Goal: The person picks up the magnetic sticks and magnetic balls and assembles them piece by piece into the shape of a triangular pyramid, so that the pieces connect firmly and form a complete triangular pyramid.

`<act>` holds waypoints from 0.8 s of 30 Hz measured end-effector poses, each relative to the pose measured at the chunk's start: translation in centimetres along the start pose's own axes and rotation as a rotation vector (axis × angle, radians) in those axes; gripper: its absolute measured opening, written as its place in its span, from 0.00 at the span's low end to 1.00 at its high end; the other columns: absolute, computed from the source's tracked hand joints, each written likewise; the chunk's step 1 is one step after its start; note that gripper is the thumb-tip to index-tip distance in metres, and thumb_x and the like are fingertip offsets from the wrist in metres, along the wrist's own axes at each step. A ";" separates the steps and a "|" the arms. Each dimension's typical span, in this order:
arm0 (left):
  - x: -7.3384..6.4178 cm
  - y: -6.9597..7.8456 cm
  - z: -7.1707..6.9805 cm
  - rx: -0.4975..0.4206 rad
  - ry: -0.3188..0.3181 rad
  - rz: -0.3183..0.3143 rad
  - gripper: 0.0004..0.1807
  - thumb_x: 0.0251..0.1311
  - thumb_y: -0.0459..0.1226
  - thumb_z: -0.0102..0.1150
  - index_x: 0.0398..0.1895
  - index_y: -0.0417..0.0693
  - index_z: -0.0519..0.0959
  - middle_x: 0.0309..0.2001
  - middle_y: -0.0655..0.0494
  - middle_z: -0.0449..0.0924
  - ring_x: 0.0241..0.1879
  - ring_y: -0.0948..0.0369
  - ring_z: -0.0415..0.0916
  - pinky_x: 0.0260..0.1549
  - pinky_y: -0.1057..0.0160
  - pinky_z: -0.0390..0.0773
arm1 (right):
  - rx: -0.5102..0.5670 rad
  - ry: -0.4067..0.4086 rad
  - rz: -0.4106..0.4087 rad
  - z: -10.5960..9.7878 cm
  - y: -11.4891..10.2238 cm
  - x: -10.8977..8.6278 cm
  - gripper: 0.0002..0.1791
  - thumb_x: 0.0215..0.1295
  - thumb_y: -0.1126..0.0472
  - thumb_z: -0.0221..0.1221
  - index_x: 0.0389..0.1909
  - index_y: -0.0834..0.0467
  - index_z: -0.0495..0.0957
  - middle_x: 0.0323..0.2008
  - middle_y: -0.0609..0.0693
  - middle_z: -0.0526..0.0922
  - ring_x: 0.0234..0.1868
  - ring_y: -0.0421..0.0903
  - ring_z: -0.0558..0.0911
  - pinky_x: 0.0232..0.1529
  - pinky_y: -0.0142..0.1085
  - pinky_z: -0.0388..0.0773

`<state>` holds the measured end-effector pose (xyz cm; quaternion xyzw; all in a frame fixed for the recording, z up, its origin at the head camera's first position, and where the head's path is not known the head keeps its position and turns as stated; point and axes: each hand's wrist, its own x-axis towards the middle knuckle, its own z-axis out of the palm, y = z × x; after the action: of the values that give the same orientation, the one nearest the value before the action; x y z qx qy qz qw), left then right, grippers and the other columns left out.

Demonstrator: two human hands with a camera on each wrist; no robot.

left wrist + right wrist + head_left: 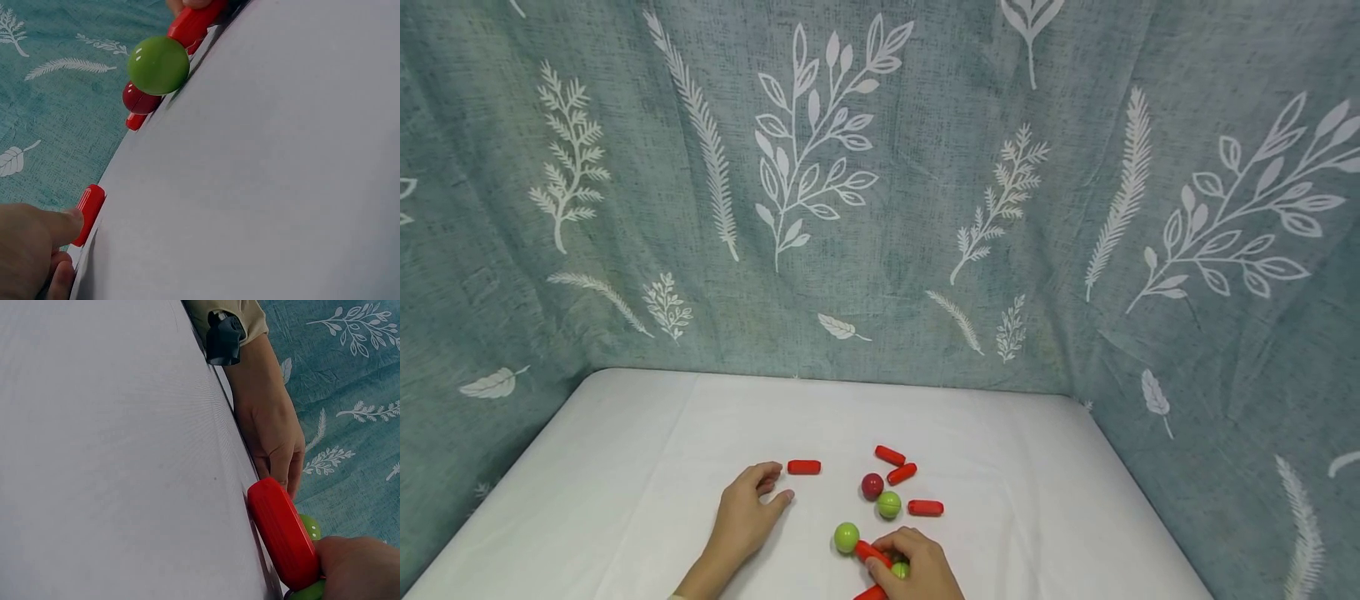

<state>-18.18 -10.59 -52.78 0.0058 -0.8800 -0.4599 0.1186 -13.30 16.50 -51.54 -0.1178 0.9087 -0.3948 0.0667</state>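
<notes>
My left hand (748, 508) rests over the white table with fingers loosely bent and nothing between them. Just beyond its fingertips lies a short red stick (804, 467). Down at the front, my right hand (921, 567) pinches another red stick (872, 552) between thumb and fingers. A green ball (846, 537) sits at that stick's far end. Partly hidden under the right hand is a second green ball (900, 570). A further red stick (871, 593) is cut off by the head view's bottom edge; it looms large in the right wrist view (284, 534).
Beyond the right hand lie a dark red ball (872, 487), a green ball (889, 504) and red sticks (890, 455), (902, 473), (926, 507). A leaf-patterned green curtain (895, 333) stands behind and beside the white table (647, 467).
</notes>
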 end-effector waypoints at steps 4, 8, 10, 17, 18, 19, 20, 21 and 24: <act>0.8 -0.2 0.0 0.006 -0.018 0.006 0.22 0.56 0.33 0.74 0.55 0.39 0.81 0.53 0.47 0.84 0.50 0.53 0.84 0.51 0.58 0.83 | -0.004 -0.004 -0.004 0.0 0.1 0.0 0.11 0.62 0.47 0.69 0.38 0.50 0.87 0.34 0.36 0.83 0.35 0.31 0.74 0.39 0.28 0.74; 1.7 -0.3 0.1 0.019 -0.022 0.010 0.23 0.55 0.33 0.75 0.55 0.40 0.81 0.54 0.47 0.85 0.51 0.54 0.84 0.53 0.56 0.82 | -0.007 -0.004 -0.002 0.0 0.2 0.0 0.11 0.62 0.47 0.69 0.38 0.49 0.88 0.34 0.36 0.83 0.35 0.31 0.73 0.39 0.28 0.74; 2.0 -0.3 0.2 0.032 -0.027 0.013 0.24 0.55 0.34 0.75 0.56 0.41 0.81 0.54 0.48 0.85 0.51 0.54 0.84 0.53 0.55 0.82 | -0.010 0.003 -0.004 0.0 0.1 0.0 0.11 0.62 0.47 0.69 0.38 0.49 0.88 0.33 0.36 0.83 0.35 0.31 0.73 0.38 0.29 0.74; 2.8 -0.4 0.5 0.048 -0.027 0.044 0.23 0.55 0.34 0.75 0.55 0.41 0.82 0.53 0.47 0.85 0.51 0.53 0.84 0.54 0.52 0.81 | -0.018 0.009 0.013 0.0 0.1 0.1 0.11 0.62 0.47 0.68 0.38 0.49 0.88 0.33 0.37 0.82 0.34 0.32 0.73 0.37 0.28 0.73; 2.9 -0.4 0.5 0.046 -0.029 0.048 0.23 0.55 0.34 0.75 0.55 0.41 0.82 0.53 0.47 0.85 0.51 0.53 0.84 0.54 0.52 0.81 | -0.018 0.007 0.018 0.0 0.1 0.1 0.11 0.62 0.47 0.68 0.38 0.49 0.88 0.33 0.37 0.82 0.34 0.32 0.73 0.37 0.28 0.73; 3.0 -0.4 0.5 0.045 -0.029 0.054 0.22 0.55 0.33 0.75 0.54 0.41 0.82 0.53 0.47 0.85 0.51 0.52 0.84 0.54 0.52 0.81 | -0.015 0.003 0.023 0.0 0.1 0.1 0.11 0.63 0.47 0.68 0.38 0.49 0.87 0.33 0.37 0.82 0.34 0.32 0.73 0.37 0.28 0.73; 3.0 -0.4 0.6 0.044 -0.032 0.055 0.22 0.55 0.33 0.75 0.54 0.41 0.82 0.53 0.47 0.85 0.51 0.53 0.84 0.54 0.52 0.81 | -0.013 -0.001 0.028 0.1 0.1 0.1 0.11 0.63 0.47 0.68 0.38 0.49 0.87 0.33 0.38 0.82 0.33 0.33 0.72 0.36 0.28 0.72; 3.1 -0.4 0.6 0.044 -0.036 0.054 0.22 0.55 0.33 0.75 0.54 0.42 0.83 0.53 0.48 0.85 0.51 0.53 0.84 0.54 0.51 0.81 | -0.010 -0.003 0.030 0.1 0.1 0.1 0.11 0.63 0.47 0.68 0.38 0.49 0.87 0.33 0.38 0.82 0.33 0.33 0.72 0.36 0.28 0.72; 3.4 -0.3 0.7 0.046 -0.045 0.058 0.21 0.55 0.33 0.75 0.54 0.43 0.83 0.53 0.49 0.86 0.50 0.53 0.84 0.54 0.52 0.82 | -0.006 -0.004 0.030 0.1 0.1 0.1 0.10 0.63 0.48 0.68 0.38 0.50 0.87 0.33 0.38 0.81 0.33 0.33 0.72 0.36 0.28 0.72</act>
<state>-21.64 -10.58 -52.77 -0.0274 -0.8925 -0.4360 0.1119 -13.43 16.48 -51.67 -0.1053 0.9114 -0.3909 0.0742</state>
